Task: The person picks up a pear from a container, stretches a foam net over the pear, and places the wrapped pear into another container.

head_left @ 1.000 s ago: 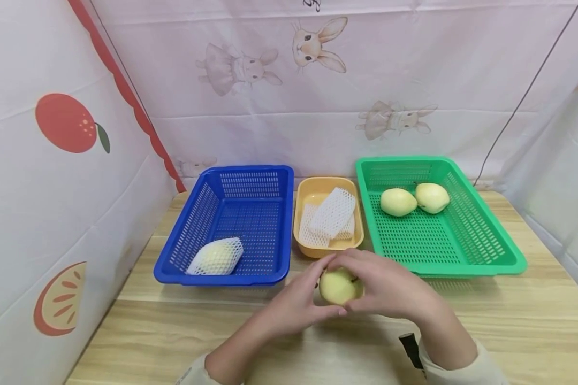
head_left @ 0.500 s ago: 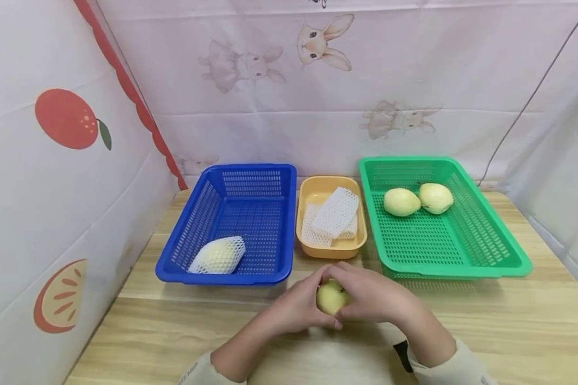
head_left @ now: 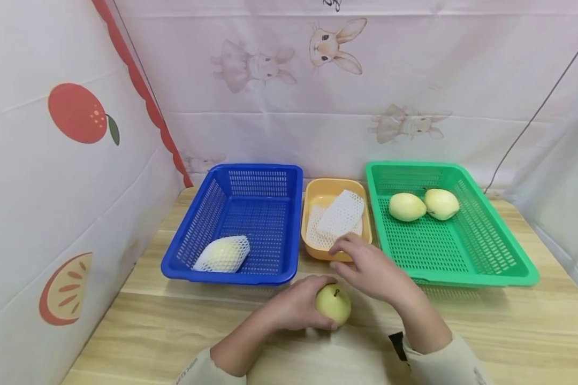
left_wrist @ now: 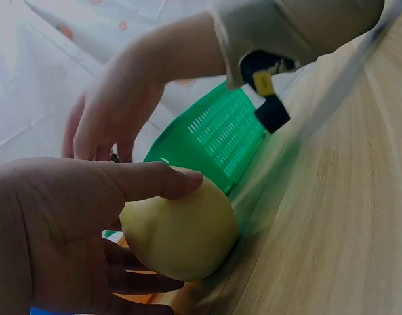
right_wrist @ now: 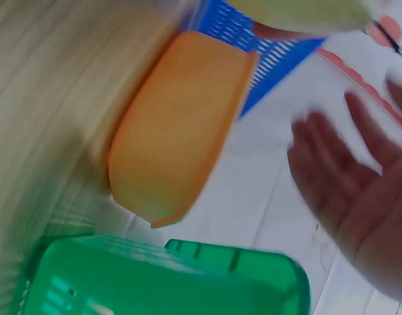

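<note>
- Left hand: gripping a bare pear, thumb on the near side, fingers round the far side. The left wrist view shows the same hold.
- That pear sits low over the surface, in front of the yellow tub, stem pointing up. Can't tell whether its underside touches the wood.
- Right hand: open, fingers loosely bent, reaching over the tub's front edge. Right wrist view has its fingers spread, with some blur. Can't tell if a fingertip touches the rim.
- Tub holds white foam nets, one laid across the top of the other netting.
- Blue basket is on the person's left, just beside the tub. In its near left corner: a netted pear lying on its side.
- Green basket is on the right. Two more pears lie in its far half, side by side.
- Black strap shows at the right cuff.
- Rabbit-print cloth hangs behind the lot.
</note>
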The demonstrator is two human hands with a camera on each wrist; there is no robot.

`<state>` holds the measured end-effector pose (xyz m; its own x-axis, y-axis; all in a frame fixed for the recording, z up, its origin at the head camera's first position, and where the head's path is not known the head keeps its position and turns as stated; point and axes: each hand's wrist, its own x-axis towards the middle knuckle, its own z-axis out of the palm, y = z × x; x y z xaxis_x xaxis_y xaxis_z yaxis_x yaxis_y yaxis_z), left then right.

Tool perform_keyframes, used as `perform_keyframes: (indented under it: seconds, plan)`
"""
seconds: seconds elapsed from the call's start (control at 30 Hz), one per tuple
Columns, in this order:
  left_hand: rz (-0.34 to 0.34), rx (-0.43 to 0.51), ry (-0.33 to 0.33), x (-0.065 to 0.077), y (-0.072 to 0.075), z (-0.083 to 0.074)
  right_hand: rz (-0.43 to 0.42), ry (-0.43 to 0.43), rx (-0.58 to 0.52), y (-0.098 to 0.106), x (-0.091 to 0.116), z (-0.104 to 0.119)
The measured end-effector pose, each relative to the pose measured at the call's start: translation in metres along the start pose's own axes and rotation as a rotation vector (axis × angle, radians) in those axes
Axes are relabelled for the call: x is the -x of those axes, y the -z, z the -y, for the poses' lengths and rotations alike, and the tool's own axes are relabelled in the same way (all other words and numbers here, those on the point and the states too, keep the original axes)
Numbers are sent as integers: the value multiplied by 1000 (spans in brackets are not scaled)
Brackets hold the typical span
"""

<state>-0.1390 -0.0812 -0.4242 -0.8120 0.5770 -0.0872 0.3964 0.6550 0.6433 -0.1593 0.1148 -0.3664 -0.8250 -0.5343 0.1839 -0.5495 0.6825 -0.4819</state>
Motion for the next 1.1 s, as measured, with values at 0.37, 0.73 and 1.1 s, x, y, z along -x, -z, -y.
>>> perform_keyframes:
  seconds: [0.37,0.73,1.1]
  plan:
    - [22,-27,-8,1,2,-2,25,-212,325,-28,-39,-17]
    - [36,-25,40,4,2,-5,-63,-137,317,-13,-32,-10]
    - [12,-25,51,12,7,-12,-511,182,80,23,6,2]
